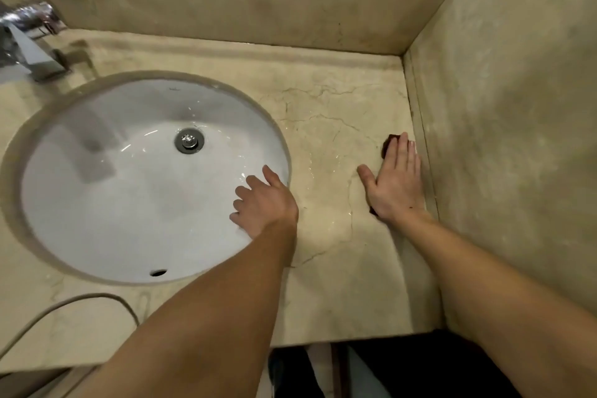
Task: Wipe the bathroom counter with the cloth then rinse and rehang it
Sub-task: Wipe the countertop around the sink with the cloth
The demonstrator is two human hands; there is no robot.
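Note:
My right hand (396,182) lies flat, fingers together, on the beige marble counter (336,126) close to the right wall. It presses down a dark reddish-brown cloth (388,143); only a small part shows past my fingertips and a sliver under my wrist. My left hand (263,202) rests with spread fingers on the right rim of the white oval sink (106,191), holding nothing. A wet sheen shows on the counter between my two hands.
A chrome tap (30,42) stands at the far left behind the sink. The drain plug (189,140) sits in the basin. A grey cable (74,302) curves over the counter's front left. Marble walls (504,139) close off the back and right.

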